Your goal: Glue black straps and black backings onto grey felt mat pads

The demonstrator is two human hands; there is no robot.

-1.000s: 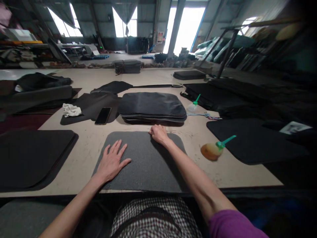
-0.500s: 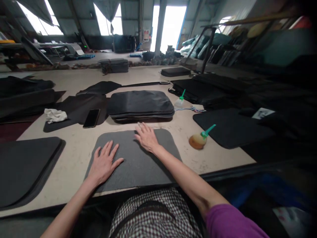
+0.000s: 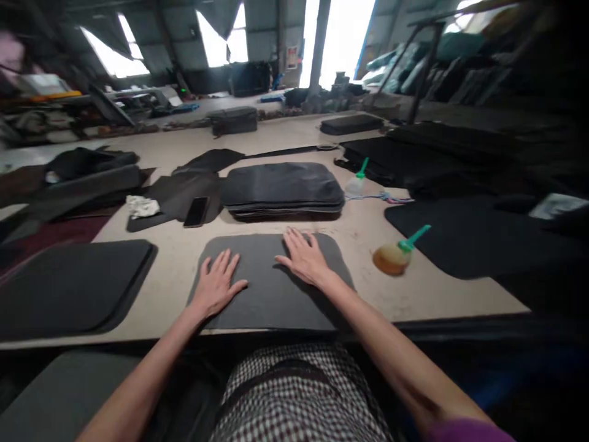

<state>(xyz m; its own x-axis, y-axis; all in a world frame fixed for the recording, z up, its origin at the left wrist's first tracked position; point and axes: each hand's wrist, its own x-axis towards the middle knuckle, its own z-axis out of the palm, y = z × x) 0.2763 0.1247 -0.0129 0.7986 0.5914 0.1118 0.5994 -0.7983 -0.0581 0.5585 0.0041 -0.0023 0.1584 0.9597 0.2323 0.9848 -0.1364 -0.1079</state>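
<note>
A dark grey sheet with rounded far corners (image 3: 267,301) lies flat at the table's front edge. My left hand (image 3: 218,288) rests on its left side, fingers spread. On the upper right part of the same sheet lies my right hand (image 3: 304,256), palm down with the fingers apart. Just beyond the sheet sits a stack of black rounded pieces (image 3: 283,187). To the right of my right hand is a squeeze bottle of amber liquid (image 3: 391,259) with a green spout. Neither hand grips anything.
A phone (image 3: 196,212) and a crumpled white cloth (image 3: 142,207) lie on dark pieces at the left. Black sheets are stacked at the near left (image 3: 78,285). A second bottle (image 3: 356,184) stands beside cords. Another black sheet (image 3: 464,236) covers the right side.
The view has turned left, so the table's things appear further right. My right hand has shifted slightly over the sheet, its thumb now stretched out to the left. My left hand stays spread.
</note>
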